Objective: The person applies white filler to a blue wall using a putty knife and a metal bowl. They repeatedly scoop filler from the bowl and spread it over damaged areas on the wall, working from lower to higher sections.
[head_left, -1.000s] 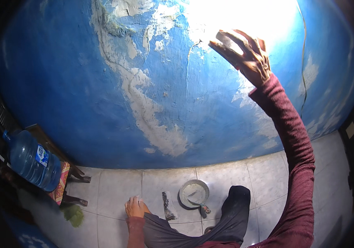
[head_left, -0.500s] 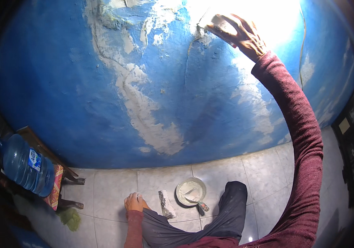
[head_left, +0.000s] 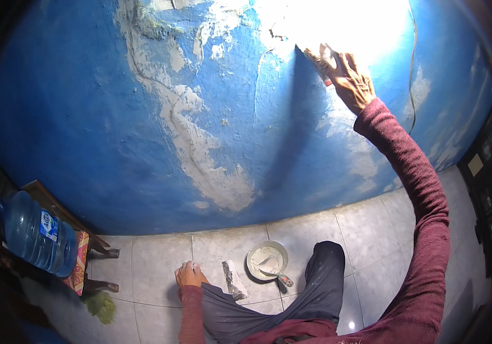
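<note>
Head view gives me 2 hands, well apart. The right hand [head_left: 354, 80] is raised at the blue wall [head_left: 125, 143], fingers spread and part bent around a small pale piece [head_left: 327, 57] with a red edge; glare stops me telling what it is. That piece is up by the brightly lit stretch, and its long axis, as far as I can judge, slants from upper left to lower right. The left hand [head_left: 189, 274] lies on the knee, fingers loosely laid out, nothing visible in it.

I judge the wall part worked: a jagged pale band [head_left: 200, 166] and scattered patches cover some of it, yet a crack runs along that band, 1 small dark hole [head_left: 277, 36] is open and much blue is bare.

Farther out, a bowl [head_left: 250, 269] of pale paste stands on the tiles [head_left: 162, 252]; the trowel [head_left: 284, 279] in it points its blade up-left, handle over the rim to lower right. Just beside lies a grey-and-white strip [head_left: 234, 281], lengthwise, tilted slightly.
</note>
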